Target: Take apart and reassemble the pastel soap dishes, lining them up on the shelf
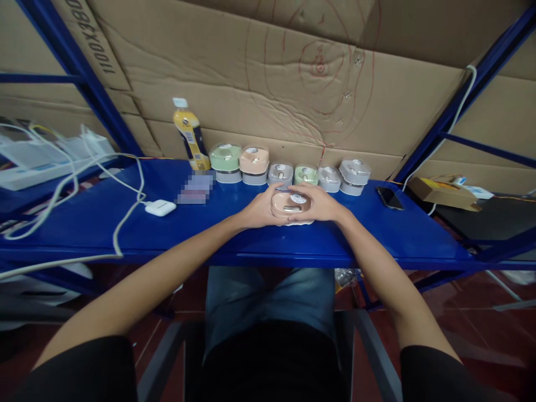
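A small pink box with a clear lid (292, 204) is between my two hands, just above or on the front middle of the blue table. A round white label and a shiny metal piece show through its lid. My left hand (263, 210) wraps its left side, and my right hand (322, 203) wraps its right side, fingers meeting near the back edge. Something pale shows beneath the box; I cannot make out what. Behind the hands stands a row of similar boxes: a green one (226, 158), a pink one (254, 161), small grey and green ones, and a grey one (354, 171).
A yellow drink bottle (192, 137) stands at the back left. White earbud case (160, 207) and cables (119, 223) lie on the left. A phone (389, 197) lies on the right, near an open cardboard box (444, 193). Blue frame posts (90, 89) and cardboard walls enclose the table.
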A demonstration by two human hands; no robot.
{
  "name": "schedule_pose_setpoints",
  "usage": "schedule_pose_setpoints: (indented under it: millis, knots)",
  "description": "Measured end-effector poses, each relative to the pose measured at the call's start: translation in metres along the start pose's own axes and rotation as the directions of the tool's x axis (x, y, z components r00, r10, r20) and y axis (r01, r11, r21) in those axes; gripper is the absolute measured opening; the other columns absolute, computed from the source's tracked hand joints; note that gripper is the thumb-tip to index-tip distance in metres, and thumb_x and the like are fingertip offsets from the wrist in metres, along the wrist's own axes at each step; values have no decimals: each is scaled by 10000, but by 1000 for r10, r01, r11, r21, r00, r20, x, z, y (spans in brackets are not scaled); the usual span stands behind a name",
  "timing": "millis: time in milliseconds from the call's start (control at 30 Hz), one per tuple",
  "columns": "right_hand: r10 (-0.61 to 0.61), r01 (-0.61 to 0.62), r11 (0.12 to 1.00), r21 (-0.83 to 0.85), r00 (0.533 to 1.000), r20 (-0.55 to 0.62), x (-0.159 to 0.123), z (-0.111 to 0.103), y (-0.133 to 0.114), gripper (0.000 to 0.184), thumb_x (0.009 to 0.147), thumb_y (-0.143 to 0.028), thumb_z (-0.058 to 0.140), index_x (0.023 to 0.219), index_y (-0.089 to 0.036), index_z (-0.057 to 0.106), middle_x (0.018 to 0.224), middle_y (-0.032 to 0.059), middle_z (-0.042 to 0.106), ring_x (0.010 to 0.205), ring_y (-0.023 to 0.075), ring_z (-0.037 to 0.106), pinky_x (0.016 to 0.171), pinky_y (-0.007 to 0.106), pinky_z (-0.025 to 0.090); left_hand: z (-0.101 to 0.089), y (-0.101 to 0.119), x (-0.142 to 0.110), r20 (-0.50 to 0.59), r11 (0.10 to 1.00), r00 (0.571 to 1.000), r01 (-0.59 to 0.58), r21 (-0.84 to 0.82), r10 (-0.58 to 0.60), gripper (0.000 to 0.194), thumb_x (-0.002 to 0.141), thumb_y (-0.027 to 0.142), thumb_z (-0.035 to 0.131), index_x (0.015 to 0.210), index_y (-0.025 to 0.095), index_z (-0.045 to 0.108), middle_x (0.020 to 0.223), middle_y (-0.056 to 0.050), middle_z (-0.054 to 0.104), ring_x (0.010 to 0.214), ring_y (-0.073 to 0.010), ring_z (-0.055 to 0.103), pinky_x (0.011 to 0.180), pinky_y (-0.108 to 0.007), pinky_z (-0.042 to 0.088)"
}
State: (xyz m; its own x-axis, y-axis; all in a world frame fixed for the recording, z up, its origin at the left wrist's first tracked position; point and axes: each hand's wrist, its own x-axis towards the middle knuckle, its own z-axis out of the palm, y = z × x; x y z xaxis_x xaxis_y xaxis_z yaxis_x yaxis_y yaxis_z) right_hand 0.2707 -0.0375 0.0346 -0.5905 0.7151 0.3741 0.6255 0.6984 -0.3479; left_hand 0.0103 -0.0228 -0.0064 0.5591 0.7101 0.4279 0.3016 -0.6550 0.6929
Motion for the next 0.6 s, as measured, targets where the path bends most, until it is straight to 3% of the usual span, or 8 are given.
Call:
schedule_pose_setpoints:
  millis: [333,600]
  knots:
    - [-20,20,1000,1,999,46,4,6,4,1001,760,-773,921,1592,-264,696,1281,132,749,1226,385,712,1131,586,561,2,-4,0,11,999,999,31,11,-31,1155,702,639,977,1636,195,464,1486,-218,721,1287,-443,768,1024,-551,669]
    - [-34,31,999,37,996,80,5,7,6,955,782,-693,942,1610,-292,684,1261,105,739,1204,357,718,1122,556,565,2,-12,0,40,998,997,64,9,-64,1318,612,608,1042,1697,216,404,1553,-233,677,1347,-467,734,1052,-596,653]
